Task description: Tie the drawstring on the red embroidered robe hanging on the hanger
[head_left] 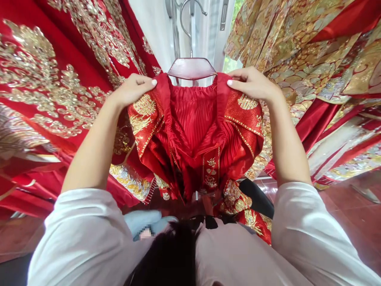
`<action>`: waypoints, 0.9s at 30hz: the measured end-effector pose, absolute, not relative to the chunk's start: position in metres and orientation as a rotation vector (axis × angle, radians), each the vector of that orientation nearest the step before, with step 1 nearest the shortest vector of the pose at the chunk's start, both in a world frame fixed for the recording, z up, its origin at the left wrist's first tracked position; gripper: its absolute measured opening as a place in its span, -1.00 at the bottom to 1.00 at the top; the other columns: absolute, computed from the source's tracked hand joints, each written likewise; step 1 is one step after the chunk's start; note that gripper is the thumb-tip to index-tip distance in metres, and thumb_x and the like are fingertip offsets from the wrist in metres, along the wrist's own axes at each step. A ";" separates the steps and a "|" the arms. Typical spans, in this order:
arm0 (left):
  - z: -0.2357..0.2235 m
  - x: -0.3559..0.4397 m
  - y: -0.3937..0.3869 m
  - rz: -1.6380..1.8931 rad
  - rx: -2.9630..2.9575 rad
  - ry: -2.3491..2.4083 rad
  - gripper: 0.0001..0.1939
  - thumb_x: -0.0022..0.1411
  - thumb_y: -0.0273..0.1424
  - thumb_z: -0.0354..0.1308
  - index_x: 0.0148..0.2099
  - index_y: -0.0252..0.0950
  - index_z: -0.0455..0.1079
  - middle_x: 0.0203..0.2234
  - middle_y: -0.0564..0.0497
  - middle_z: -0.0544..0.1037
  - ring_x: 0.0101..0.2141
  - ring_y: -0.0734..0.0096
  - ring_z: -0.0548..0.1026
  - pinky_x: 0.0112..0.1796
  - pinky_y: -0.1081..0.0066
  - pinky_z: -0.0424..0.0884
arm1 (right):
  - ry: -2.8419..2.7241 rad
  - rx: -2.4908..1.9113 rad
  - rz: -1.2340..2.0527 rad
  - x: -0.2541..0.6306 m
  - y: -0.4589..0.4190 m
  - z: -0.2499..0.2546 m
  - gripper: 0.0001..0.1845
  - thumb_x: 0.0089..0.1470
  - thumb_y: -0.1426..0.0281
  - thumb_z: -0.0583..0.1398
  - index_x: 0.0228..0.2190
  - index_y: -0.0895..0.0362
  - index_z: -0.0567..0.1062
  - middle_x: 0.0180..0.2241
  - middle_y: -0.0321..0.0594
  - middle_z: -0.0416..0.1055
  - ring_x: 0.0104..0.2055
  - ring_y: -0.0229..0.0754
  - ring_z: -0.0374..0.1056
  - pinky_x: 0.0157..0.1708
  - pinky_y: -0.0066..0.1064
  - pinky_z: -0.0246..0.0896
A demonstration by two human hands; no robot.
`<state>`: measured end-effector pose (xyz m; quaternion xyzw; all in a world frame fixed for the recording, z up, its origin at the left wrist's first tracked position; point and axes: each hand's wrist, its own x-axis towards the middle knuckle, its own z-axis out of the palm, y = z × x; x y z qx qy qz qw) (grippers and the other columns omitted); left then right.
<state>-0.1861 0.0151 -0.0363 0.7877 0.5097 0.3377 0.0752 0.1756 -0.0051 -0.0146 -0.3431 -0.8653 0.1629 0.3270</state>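
Observation:
A red pleated garment (195, 131) with gold embroidery hangs in front of me from a dark red hanger (192, 68) with a metal hook. My left hand (133, 89) grips the garment's upper left edge beside the hanger. My right hand (251, 83) grips the upper right edge, thumb on the red band. Both arms are raised, in white sleeves. The lower part of the garment falls toward my body and is partly hidden.
Red garments with heavy gold embroidery (50, 91) hang close on the left, and more gold-and-red ones (321, 67) on the right. A white wall and window frame (208, 24) lie behind the hanger. Reddish floor (351, 214) shows at lower right.

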 end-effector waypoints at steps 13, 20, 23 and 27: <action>-0.111 -0.119 -0.103 1.593 2.288 2.195 -0.65 0.26 -0.09 -0.03 -0.13 -0.26 0.28 -0.17 -0.11 0.40 -0.06 0.08 0.30 -0.02 0.10 0.20 | -1.425 -1.353 -0.275 0.142 -0.083 -0.131 -0.58 0.19 0.18 -0.11 -0.25 0.14 0.43 -0.26 0.00 0.37 -0.08 0.04 0.28 -0.12 -0.11 0.16; -0.168 -0.085 -0.119 1.133 2.162 2.254 -0.91 0.19 -0.34 0.05 -0.37 -0.20 0.23 -0.40 -0.10 0.40 -0.25 0.07 0.40 -0.35 0.26 0.28 | -1.662 -1.515 -0.061 0.100 -0.112 -0.193 -0.71 0.06 0.18 0.05 -0.58 0.07 0.25 -0.52 -0.15 0.31 -0.41 -0.07 0.26 -0.36 -0.27 0.15; -0.183 -0.074 -0.129 1.146 2.266 2.144 -0.83 0.16 -0.45 0.02 -0.46 -0.20 0.13 -0.47 -0.07 0.36 -0.31 0.14 0.38 -0.40 0.31 0.23 | -1.858 -1.246 -0.067 0.083 -0.119 -0.179 -0.69 0.05 0.35 -0.01 -0.67 0.07 0.05 -0.63 -0.23 0.18 -0.49 -0.16 0.17 -0.41 -0.34 0.07; -0.206 -0.060 -0.138 1.387 2.232 1.942 -0.76 0.14 -0.50 0.00 -0.51 -0.22 0.01 -0.55 -0.01 0.27 -0.42 0.26 0.32 -0.45 0.37 0.15 | -1.946 -0.978 -0.103 0.067 -0.127 -0.176 -0.73 -0.01 0.45 -0.03 -0.64 0.09 -0.03 -0.65 -0.28 0.08 -0.53 -0.21 0.05 -0.46 -0.38 -0.02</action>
